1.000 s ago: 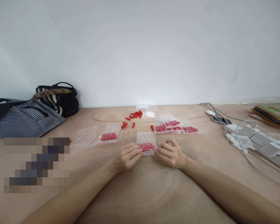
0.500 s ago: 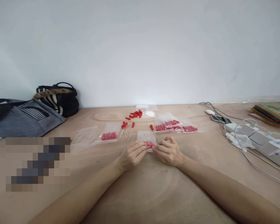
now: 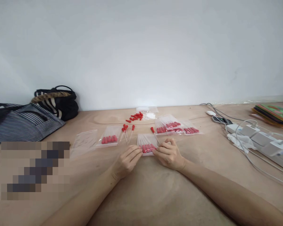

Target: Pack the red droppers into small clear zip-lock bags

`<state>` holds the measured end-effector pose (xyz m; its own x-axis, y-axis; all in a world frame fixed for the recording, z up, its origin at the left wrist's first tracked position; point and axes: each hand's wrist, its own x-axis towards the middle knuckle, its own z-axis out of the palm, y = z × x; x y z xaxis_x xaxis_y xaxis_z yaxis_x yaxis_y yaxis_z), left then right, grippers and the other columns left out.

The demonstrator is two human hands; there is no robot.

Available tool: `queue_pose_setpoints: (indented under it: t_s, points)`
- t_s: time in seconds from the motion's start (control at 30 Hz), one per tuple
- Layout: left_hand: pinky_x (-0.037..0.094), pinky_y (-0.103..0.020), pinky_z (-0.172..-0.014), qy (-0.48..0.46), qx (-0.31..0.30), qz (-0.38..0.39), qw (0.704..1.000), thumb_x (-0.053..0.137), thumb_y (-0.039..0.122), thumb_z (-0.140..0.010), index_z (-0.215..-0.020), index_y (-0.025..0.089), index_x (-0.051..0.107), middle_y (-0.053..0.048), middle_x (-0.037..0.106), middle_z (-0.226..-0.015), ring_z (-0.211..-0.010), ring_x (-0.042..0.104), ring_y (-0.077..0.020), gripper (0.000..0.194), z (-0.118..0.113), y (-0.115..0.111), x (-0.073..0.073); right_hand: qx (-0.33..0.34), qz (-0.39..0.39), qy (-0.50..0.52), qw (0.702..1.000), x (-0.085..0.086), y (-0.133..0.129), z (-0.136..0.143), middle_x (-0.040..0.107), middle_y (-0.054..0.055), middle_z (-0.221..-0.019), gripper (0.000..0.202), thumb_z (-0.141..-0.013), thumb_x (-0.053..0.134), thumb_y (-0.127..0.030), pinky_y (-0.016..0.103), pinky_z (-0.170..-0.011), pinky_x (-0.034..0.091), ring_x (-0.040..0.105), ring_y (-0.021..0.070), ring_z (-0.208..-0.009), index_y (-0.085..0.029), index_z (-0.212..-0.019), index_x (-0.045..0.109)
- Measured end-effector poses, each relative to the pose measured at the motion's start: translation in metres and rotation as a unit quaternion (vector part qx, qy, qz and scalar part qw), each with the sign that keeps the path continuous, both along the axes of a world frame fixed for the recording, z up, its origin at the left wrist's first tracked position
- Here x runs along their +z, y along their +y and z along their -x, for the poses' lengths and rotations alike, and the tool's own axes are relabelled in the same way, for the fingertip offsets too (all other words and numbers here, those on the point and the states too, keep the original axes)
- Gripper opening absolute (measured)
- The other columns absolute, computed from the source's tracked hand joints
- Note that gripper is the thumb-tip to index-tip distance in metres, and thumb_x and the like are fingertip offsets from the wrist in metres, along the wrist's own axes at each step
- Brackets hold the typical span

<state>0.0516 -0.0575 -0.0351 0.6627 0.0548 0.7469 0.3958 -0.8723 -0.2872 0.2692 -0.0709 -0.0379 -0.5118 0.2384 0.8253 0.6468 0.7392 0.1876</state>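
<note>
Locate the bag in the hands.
Head view, centre: the clear bag is between the left hand and the right hand, nearer the person than the loose red caps.

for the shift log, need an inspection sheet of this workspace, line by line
surface: brown table, blurred patch at left, contents cannot be told
things: bag of droppers between both hands; one dropper by the right hand; four loose droppers; red caps; filled bags at right, one filled bag at left
clutter: striped bag, black bag, tissue, coloured stack
left hand: fingers on the bag's left edge
right hand: fingers on its right edge
cables: white cable looping by the adapters, right
surroundings: pale wall behind; other people: nothing seen
</note>
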Motion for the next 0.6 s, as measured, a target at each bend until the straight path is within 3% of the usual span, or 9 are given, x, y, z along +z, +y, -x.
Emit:
queue_pose_setpoints:
  t_s: [0.27,0.6]
  points:
    - [0.055,-0.035,-0.077,-0.024,-0.017,0.023,0.999,0.05,0.004,-0.085,-0.092,0.011,0.058,-0.007,0.066,-0.084,-0.086,0.062,-0.0184,0.013,-0.003,0.002,0.001,-0.006,-0.002,0.016,1.0,0.003,-0.002,-0.011,0.06,-0.003,-0.058,0.009,-0.079,0.054,-0.012,0.03,-0.068,0.03,0.05,0.0095,-0.062,-0.018,-0.077,0.06]
    - [0.054,-0.034,-0.078,-0.035,-0.057,0.027,0.997,0.052,0.002,-0.082,-0.085,0.008,0.058,-0.008,0.066,-0.082,-0.083,0.061,-0.0182,0.01,-0.019,0.01,0.0,0.02,-0.004,-0.001,1.0,0.003,-0.001,-0.004,0.062,-0.003,-0.062,0.011,-0.08,0.051,-0.011,0.032,-0.07,0.03,0.052,0.0099,-0.066,-0.017,-0.079,0.06]
